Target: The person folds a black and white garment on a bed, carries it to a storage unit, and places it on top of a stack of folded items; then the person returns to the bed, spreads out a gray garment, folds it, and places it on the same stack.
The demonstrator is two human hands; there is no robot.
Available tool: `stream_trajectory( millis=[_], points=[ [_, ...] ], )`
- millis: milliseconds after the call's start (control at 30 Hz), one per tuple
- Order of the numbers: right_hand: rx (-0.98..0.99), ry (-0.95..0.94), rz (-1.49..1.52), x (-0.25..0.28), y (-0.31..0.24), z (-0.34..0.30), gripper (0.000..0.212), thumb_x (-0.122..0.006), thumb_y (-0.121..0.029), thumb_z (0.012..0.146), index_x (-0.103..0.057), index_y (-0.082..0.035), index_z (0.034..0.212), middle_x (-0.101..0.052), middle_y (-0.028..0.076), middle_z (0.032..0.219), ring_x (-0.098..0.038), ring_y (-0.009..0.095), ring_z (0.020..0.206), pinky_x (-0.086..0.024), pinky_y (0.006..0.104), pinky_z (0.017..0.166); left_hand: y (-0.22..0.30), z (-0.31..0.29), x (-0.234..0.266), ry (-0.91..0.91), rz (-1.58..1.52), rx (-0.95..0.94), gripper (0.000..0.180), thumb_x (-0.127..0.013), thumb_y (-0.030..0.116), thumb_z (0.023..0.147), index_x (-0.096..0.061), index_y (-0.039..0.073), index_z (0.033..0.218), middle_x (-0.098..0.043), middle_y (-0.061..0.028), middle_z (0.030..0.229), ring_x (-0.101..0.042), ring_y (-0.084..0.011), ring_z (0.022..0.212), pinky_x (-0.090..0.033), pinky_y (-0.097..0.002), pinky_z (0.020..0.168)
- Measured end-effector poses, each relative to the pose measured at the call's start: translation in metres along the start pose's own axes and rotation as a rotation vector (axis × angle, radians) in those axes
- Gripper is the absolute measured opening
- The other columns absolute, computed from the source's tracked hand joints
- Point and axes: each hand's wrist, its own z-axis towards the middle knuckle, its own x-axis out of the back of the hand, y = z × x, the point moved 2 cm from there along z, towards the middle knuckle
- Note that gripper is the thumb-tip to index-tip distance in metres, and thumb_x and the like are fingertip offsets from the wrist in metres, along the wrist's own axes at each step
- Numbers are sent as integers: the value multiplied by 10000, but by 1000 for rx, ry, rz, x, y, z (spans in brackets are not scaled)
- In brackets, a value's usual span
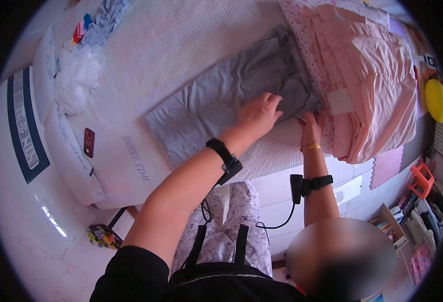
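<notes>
A grey garment (206, 95), perhaps trousers, lies folded in a long strip across the bed, its far right end bunched in creases. Over its near edge rests my left hand (257, 119), fingers loosely bent and thumb apart, with no cloth seen gripped in it. My right hand (312, 132) is closed on the garment's near right corner, by the bed's edge; its fingertips are partly hidden. Just right of that hand sits a pile of folded pink fabric (370, 85) with a pale tag.
The bed has a quilted pale cover (146, 55). To the left lie a dark red object (89, 142), pillows (70, 146) and crumpled white cloth (79, 75). Beyond the bed's right edge are a yellow oval object (437, 100) and an orange stool (422, 180). A cable hangs from my right wrist strap.
</notes>
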Motion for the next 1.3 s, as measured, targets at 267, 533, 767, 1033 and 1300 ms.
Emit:
stream_trajectory(
  millis=[267, 533, 767, 1033, 1300],
  points=[
    [189, 92, -201, 32, 20, 22, 224, -692, -143, 882, -546, -26, 1004, -571, 38, 813, -521, 92, 626, -408, 253, 525, 40, 42, -37, -79, 65, 101, 320, -698, 233, 881, -598, 15, 1093, -640, -223, 1136, -661, -416, 965, -566, -470, 782],
    [-16, 166, -24, 28, 4, 12, 275, -694, -155, 891, -509, -60, 1071, -624, 90, 811, -582, 125, 632, -425, 232, 535, 7, 48, -53, 174, -90, 69, 200, -683, 211, 892, -624, 44, 984, -686, -205, 923, -666, -417, 878, -538, -485, 727],
    [-73, -9, 147, 5, -4, 20, 482, -635, -170, 930, -417, -56, 1346, -646, 149, 1235, -641, 205, 1067, -496, 304, 844, 13, 28, -24, 262, -226, 54, 198, -648, 199, 934, -593, 32, 1027, -691, -203, 966, -667, -411, 892, -536, -468, 732],
    [306, 209, -91, 22, 46, 41, 542, -729, -142, 874, -492, 52, 1321, -619, 116, 1273, -581, 198, 1137, -456, 333, 982, 13, 25, -69, 35, -181, -33, 277, -522, 61, 915, -618, 71, 1175, -685, -154, 1102, -648, -385, 1016, -533, -466, 870],
    [-28, 28, -313, 17, 49, 60, 876, -860, -384, 755, -452, 53, 1396, -554, 141, 1329, -527, 218, 1143, -426, 333, 936, -7, 60, -21, 24, -46, 34, 323, -578, 60, 920, -600, 96, 1241, -621, -188, 1238, -635, -377, 1079, -548, -452, 873]
  ],
)
